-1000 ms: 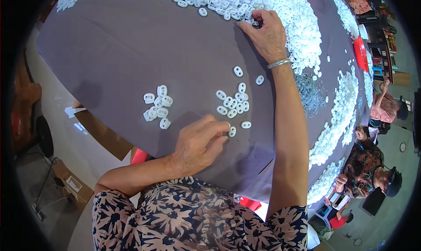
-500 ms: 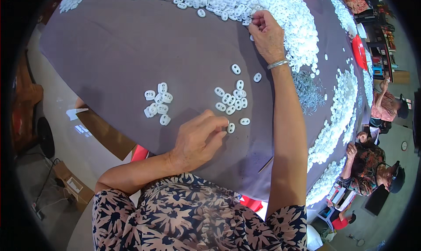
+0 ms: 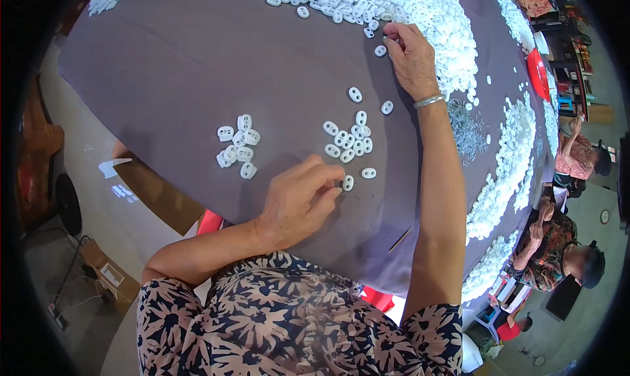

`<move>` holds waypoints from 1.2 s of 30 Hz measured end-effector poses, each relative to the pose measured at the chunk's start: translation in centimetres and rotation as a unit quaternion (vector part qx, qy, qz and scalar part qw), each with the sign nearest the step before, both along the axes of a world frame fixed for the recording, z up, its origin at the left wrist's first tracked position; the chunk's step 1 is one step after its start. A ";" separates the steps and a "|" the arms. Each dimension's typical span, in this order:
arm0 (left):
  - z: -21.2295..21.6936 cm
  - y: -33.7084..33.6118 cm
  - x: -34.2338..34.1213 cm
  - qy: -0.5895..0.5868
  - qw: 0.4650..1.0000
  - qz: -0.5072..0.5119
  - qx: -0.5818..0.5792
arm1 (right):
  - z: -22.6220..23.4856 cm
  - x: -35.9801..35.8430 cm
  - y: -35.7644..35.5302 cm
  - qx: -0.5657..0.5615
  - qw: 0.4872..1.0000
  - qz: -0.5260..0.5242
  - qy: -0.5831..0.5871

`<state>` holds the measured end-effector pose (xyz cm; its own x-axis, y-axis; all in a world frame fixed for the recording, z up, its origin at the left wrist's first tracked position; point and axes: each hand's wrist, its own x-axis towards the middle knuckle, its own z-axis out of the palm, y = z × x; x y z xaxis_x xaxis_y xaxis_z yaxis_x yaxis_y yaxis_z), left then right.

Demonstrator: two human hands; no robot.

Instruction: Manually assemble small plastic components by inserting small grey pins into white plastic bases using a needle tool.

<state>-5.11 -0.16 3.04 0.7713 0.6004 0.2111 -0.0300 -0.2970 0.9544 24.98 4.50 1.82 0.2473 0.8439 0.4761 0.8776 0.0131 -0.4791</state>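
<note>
My left hand (image 3: 295,195) is low over the table, thumb and index finger closed at the edge of a white two-hole cord stopper (image 3: 348,183). Just right of it lies another cord stopper (image 3: 369,173). Beyond the fingertips is a loose cluster of cord stoppers (image 3: 347,139); a smaller cluster (image 3: 244,137) sits to the left. My right hand (image 3: 412,55), with a bracelet at the wrist, is pinched beside the big heap of white pieces (image 3: 446,41). Its fingertips hide what they hold, if anything. One loose piece (image 3: 380,50) lies by those fingers.
A pile of small grey metal bits (image 3: 464,130) lies right of my right forearm. A thin brown stick (image 3: 399,239) rests near the front edge. More white heaps (image 3: 505,172) and a red dish (image 3: 538,75) are farther right, where other people (image 3: 558,258) sit.
My right hand has drawn slightly back and right from the heap's edge, uncovering a loose piece beside its fingers. My left hand stays at the same cord stopper. The view has shifted a little.
</note>
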 end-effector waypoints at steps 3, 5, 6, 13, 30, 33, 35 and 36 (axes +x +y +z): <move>-0.2 0.0 0.5 -0.002 1.000 0.003 0.004 | -0.2 0.3 -1.1 -0.005 1.000 0.002 0.012; -0.4 0.0 0.5 -0.001 1.000 0.005 0.002 | -0.1 -0.4 -2.2 -0.008 0.999 -0.004 0.033; -0.4 0.1 0.6 -0.002 1.000 0.003 0.002 | 0.0 -0.9 -3.0 -0.018 0.999 -0.013 0.041; -0.8 0.3 1.4 -0.014 1.000 0.001 0.005 | 1.2 -3.9 -9.2 -0.081 0.993 -0.002 0.089; -2.1 1.3 3.3 -0.024 0.999 -0.024 0.036 | 2.1 -6.3 -21.0 -0.098 0.919 0.005 0.382; -1.1 0.7 3.9 -0.004 0.997 -0.076 0.033 | 1.4 -6.2 -21.6 -0.076 0.908 -0.031 0.410; -1.1 0.1 4.3 0.020 0.994 -0.110 0.016 | 0.8 -6.4 -21.7 -0.040 0.900 -0.055 0.431; -1.2 -0.2 4.5 0.029 0.992 -0.125 -0.007 | 0.8 -6.5 -21.8 -0.038 0.899 -0.057 0.433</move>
<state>-0.60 -0.40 1.84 0.9072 0.3913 0.1544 -0.0454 -0.2739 0.9607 18.46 -17.26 2.61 0.5840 0.8118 0.0056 0.1684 -0.1144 -0.9791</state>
